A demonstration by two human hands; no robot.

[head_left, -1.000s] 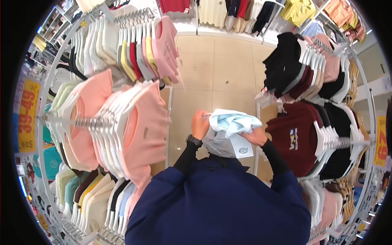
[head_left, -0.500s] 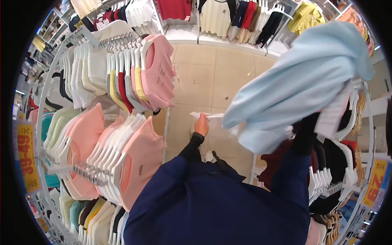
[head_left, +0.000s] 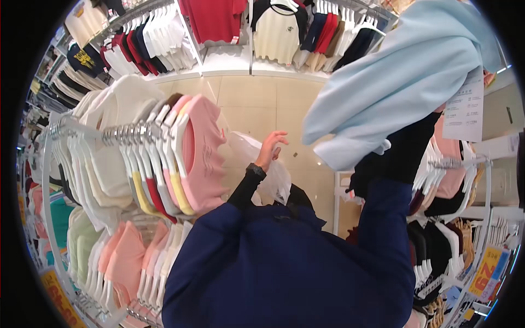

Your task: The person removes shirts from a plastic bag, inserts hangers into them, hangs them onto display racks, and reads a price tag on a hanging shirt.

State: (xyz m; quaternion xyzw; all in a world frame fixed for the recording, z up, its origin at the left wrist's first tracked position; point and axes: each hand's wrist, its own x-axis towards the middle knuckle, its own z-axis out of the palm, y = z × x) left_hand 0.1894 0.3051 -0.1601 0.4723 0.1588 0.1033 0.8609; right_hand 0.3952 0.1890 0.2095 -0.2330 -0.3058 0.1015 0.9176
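Diagonally, the pale blue garment (head_left: 388, 90) stretches over the nearer right hand (head_left: 439, 108), its grip hidden, the lower end pointing toward the left hand (head_left: 268, 150), fingers loosely parted over a translucent bag (head_left: 280, 183).

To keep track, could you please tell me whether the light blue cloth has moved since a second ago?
Yes, the cloth moved up and rightward in view, judged by the dark floor spot.

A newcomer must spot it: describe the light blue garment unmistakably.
From the navy top at bottom centre, go up and right. Beyond the black sleeve is the light blue garment, beside a printed white tag. Unlike the racked clothes, it is held aloft, broad and pale.
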